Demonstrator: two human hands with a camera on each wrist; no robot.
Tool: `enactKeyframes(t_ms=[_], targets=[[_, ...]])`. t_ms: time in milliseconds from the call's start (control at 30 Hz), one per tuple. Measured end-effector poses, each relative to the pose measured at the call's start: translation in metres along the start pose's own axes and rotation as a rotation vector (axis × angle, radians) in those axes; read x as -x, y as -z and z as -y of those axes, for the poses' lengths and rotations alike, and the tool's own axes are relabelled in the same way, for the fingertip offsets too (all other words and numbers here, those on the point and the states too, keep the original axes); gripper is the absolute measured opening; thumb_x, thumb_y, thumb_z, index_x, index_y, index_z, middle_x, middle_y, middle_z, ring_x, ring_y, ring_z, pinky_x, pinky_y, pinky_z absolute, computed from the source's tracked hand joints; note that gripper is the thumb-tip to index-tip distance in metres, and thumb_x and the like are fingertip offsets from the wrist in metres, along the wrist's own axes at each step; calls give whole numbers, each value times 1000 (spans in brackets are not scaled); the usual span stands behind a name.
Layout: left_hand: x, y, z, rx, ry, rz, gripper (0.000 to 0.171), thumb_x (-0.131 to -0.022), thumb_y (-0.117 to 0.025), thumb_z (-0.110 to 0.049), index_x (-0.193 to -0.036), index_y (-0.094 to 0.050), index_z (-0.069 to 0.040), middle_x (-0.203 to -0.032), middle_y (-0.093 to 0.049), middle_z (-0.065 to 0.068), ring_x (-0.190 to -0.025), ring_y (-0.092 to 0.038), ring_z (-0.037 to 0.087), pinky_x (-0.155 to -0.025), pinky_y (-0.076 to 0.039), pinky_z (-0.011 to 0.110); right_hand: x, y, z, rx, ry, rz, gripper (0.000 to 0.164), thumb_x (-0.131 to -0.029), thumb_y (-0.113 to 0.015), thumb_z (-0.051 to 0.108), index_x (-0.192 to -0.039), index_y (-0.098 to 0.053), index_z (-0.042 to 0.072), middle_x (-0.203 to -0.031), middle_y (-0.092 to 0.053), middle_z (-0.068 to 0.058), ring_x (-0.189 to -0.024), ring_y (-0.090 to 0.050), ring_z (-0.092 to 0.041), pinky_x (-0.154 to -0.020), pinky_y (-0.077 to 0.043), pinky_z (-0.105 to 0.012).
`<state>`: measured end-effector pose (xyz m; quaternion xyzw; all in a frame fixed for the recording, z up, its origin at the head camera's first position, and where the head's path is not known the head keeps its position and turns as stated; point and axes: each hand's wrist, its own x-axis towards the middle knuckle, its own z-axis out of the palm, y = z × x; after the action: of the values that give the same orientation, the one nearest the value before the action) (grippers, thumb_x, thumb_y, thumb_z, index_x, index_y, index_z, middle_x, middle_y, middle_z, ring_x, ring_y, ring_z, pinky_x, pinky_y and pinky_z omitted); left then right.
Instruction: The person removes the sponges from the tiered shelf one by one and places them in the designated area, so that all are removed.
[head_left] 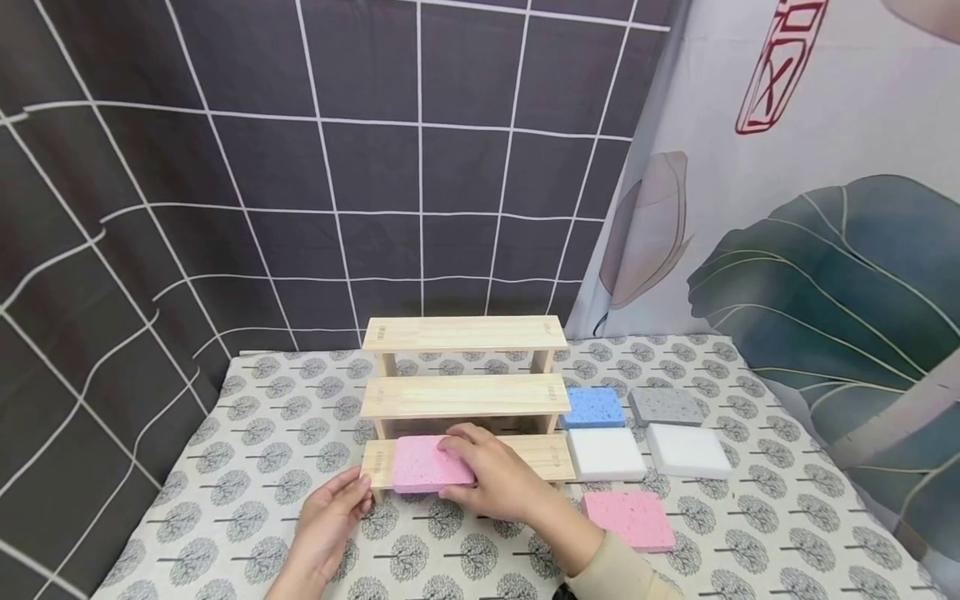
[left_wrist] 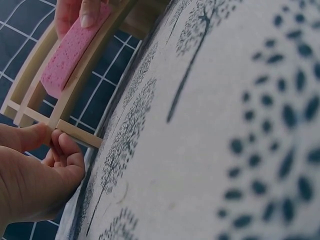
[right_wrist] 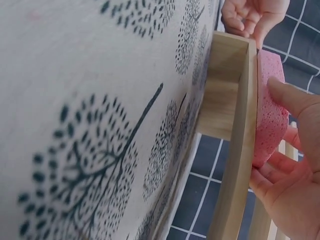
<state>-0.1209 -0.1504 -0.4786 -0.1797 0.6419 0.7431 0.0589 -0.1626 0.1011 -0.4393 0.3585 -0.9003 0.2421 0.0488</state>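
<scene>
A three-tier wooden step shelf [head_left: 465,395] stands on the cloth, its tiers rising toward the back. Flat on the left part of its lowest tier lies a pink sponge [head_left: 426,463], which my right hand [head_left: 498,479] grips by its right end. In the right wrist view, the thumb rests on one side of the sponge [right_wrist: 271,110] and the fingers reach round the end. My left hand [head_left: 330,521] pinches the left front corner of the lowest tier between thumb and fingers. The same corner hold shows for the left hand [left_wrist: 42,172] in the left wrist view.
Right of the shelf lie a blue sponge [head_left: 592,407], a grey sponge [head_left: 666,407], two white sponges, one nearer the shelf [head_left: 606,454] and one farther right [head_left: 687,451], and another pink sponge [head_left: 630,520]. A dark gridded curtain [head_left: 465,167] hangs behind the tree-patterned tablecloth [head_left: 255,433].
</scene>
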Motion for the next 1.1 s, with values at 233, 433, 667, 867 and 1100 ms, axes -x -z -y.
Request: enactKeyframes(t_ms=[233,433,667,867,1100], targets=[[0,0,0,-9,19,-6,53,-103,-59,-14,-144,-40,12,-109,-63,8,-96,-57,14,-81,-55,20,9,9,-4,-1,1,-12,57,-83,-84,34,-131,-63,12,-140,-55,-11,-123,-58,-28,-104,-50,-45],[0,0,0,-5,14,1,52,-103,-58,-13,-144,-40,13,-106,-63,7,-94,-58,13,-81,-55,19,16,21,-7,1,-2,-24,55,-82,-85,33,-129,-64,13,-138,-57,-10,-121,-60,-27,-103,-51,-43],[1,1,-2,-13,8,5,53,-102,-59,-13,-144,-39,13,-106,-63,7,-94,-58,13,-81,-55,20,26,36,-9,5,2,-33,56,-81,-85,33,-129,-66,11,-140,-57,-11,-124,-58,-28,-105,-49,-45],[2,0,-2,-3,10,10,53,-102,-60,-14,-144,-40,13,-106,-64,6,-94,-58,12,-81,-55,19,31,42,-16,19,5,-43,56,-80,-86,33,-127,-66,10,-140,-58,-11,-125,-57,-29,-104,-50,-48],[1,1,-2,-12,11,15,53,-103,-58,-14,-144,-39,13,-108,-63,7,-96,-57,14,-82,-55,19,38,51,-19,-16,-66,-26,54,-79,-86,34,-124,-66,14,-142,-56,-8,-127,-56,-31,-104,-48,-55]])
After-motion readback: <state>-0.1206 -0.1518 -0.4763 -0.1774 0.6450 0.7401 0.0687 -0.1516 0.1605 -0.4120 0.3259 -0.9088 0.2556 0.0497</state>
